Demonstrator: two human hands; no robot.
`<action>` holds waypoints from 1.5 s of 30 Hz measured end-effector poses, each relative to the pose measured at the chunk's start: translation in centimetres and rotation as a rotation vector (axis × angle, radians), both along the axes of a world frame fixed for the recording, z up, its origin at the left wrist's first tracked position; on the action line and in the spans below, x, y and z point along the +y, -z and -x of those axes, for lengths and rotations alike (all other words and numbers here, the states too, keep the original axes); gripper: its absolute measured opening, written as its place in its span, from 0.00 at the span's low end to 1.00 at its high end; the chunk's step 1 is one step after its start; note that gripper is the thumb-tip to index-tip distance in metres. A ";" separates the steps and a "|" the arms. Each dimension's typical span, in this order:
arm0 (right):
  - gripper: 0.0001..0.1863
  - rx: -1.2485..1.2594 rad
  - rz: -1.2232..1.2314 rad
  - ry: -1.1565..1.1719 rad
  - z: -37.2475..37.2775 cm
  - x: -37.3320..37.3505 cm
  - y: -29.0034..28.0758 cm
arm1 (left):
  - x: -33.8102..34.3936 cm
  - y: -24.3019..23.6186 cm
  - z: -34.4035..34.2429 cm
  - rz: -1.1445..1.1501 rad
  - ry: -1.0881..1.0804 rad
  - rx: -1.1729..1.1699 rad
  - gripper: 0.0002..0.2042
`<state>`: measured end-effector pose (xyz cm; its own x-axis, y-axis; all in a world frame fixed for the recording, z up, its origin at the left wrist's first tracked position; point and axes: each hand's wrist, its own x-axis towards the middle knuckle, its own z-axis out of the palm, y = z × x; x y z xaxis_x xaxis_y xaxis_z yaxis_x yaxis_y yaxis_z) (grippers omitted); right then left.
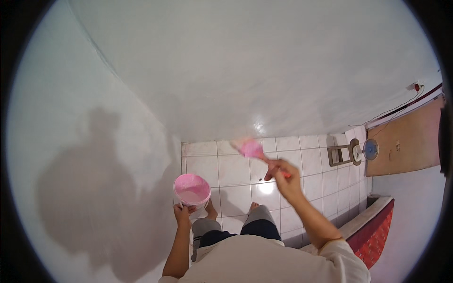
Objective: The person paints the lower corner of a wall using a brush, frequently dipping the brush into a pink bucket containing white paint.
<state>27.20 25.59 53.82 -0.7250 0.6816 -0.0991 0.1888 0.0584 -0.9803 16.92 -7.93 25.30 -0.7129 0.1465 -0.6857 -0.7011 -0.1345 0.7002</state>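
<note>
My left hand (183,213) is closed on the near rim of a white bucket (200,208) whose inside is coated pink. Pinkish-white liquid (190,195) lies at its bottom. My right hand (285,178) grips the reddish handle of a paintbrush (252,148), which points away to the left above the tiles. Pink covers the brush around its ferrule, and the bristle end is smeared by motion. The brush appears in front of the foot of the pale wall (245,70); whether it touches the wall I cannot tell.
White tiles (231,170) cover the floor around my bare feet. Another pale wall (85,155) rises at left, bearing my shadow. To the right stand a stool (339,155), a blue fan (371,149), a brown door (406,141) and a red-cushioned seat (375,233). A cable hangs from a socket (415,87).
</note>
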 end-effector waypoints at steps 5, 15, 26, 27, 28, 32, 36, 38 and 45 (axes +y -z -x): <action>0.11 -0.161 -0.033 0.033 -8.9 2.1 7.3 | 2.9 -2.3 0.6 0.196 0.048 0.030 0.10; 0.13 0.014 0.051 0.097 -21.7 11.1 7.3 | 9.1 -8.6 -5.8 0.412 0.041 0.117 0.09; 0.15 0.091 0.218 -0.064 -25.7 13.6 3.7 | 9.6 -5.7 -13.1 0.892 0.031 0.499 0.05; 0.16 0.087 0.210 -0.057 -25.7 13.7 3.1 | 10.4 -6.5 -13.6 0.954 0.112 0.644 0.05; 0.16 0.084 0.205 -0.057 -25.9 14.0 2.7 | 10.9 -7.4 -14.0 1.014 0.193 0.790 0.05; 0.18 0.115 0.207 -0.128 -25.8 14.3 1.3 | 14.8 -15.9 -16.2 0.671 0.137 0.538 0.04; 0.16 0.131 0.117 -0.237 -24.7 12.2 -1.7 | 13.7 -17.3 -18.0 0.391 0.003 0.560 0.05; 0.16 0.096 0.060 -0.259 -24.2 11.7 -4.3 | 15.5 -19.0 -18.2 0.315 0.034 0.523 0.04; 0.14 0.010 -0.288 -0.422 -19.3 9.0 -6.3 | 18.6 -23.8 -19.0 0.089 0.071 0.575 0.08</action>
<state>46.55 34.55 60.10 -0.9429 0.3280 0.0582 0.0810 0.3952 -0.9150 35.90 10.66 49.06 -0.9649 0.1667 -0.2031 -0.2099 -0.0244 0.9774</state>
